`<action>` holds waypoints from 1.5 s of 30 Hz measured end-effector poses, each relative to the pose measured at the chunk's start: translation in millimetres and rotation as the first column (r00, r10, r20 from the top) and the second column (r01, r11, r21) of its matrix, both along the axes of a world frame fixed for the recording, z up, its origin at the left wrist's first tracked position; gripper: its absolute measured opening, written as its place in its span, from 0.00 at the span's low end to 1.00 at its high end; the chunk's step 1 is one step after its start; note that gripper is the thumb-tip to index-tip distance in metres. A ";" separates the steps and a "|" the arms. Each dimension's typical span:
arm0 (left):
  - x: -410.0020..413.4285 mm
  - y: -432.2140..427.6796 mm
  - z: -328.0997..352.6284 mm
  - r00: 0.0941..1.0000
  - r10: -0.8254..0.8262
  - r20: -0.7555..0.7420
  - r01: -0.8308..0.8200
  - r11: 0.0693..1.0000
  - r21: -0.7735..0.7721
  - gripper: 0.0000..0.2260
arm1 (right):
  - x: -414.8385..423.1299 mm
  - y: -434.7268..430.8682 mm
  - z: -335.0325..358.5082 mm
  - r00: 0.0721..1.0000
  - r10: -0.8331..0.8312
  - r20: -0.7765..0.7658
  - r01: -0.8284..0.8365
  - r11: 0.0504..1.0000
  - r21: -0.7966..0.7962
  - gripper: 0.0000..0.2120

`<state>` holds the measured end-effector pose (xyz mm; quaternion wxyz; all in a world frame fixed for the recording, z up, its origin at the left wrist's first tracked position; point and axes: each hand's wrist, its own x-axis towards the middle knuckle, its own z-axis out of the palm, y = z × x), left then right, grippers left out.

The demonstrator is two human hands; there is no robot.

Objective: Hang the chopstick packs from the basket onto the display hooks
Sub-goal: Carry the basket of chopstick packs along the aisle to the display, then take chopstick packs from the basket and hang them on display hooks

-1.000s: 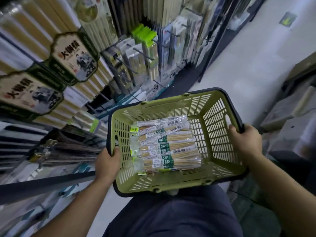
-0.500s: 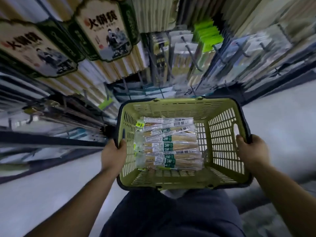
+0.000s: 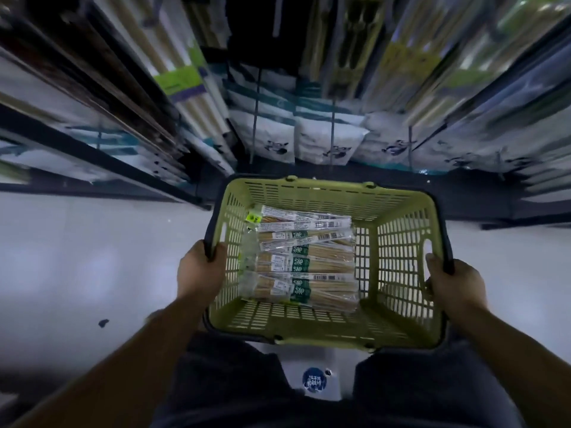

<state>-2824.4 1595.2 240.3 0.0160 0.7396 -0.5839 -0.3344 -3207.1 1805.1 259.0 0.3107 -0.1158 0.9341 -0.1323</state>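
A green slotted basket (image 3: pixel 401 261) with a dark rim hangs in front of me over the floor. Several clear chopstick packs (image 3: pixel 306 264) with green labels lie stacked flat in its left half. My left hand (image 3: pixel 199 270) grips the basket's left rim and my right hand (image 3: pixel 452 281) grips the right rim, fingers curled over the edge. Straight ahead stands the display wall, where metal hooks (image 3: pixel 332 131) carry hanging white packs (image 3: pixel 327 140). The picture of the wall is blurred.
Rows of hanging chopstick packages (image 3: pixel 182 84) fill the display from left to right, down to a dark base rail (image 3: pixel 102 156). Pale floor (image 3: pixel 92 257) spreads on both sides. My dark trousers (image 3: pixel 234 387) and a blue floor sticker (image 3: pixel 314 379) lie below the basket.
My view has swung round to face the display wall squarely, and the basket now sits right in front of it. Both hands keep the same grip on the rim.
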 end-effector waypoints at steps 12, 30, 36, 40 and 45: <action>6.0 4.8 -240.2 0.991 -0.021 0.130 0.021 1.000 0.004 0.15 | 7.8 0.8 -249.1 0.997 0.071 -0.003 -0.071 0.995 0.073 0.24; 0.4 -9.4 -336.4 0.988 0.093 -0.125 -0.101 0.993 -0.061 0.16 | 20.2 -29.8 -346.1 0.977 -0.091 -0.192 0.083 0.995 -0.051 0.20; 8.3 -7.0 -332.5 0.985 0.064 -0.157 -0.067 0.998 -0.019 0.13 | 53.1 -65.9 -318.6 0.891 0.120 -0.438 -0.204 0.967 -0.150 0.23; 14.1 -7.4 -328.6 0.986 0.015 -0.166 -0.012 1.000 0.018 0.13 | 84.6 -90.2 -310.7 0.914 0.358 -0.192 -0.402 0.864 -0.303 0.06; 16.1 -7.3 -333.0 0.981 -0.015 -0.195 0.017 1.000 0.007 0.15 | 133.1 -101.7 -347.3 0.657 0.744 0.121 -0.722 0.667 -0.182 0.06</action>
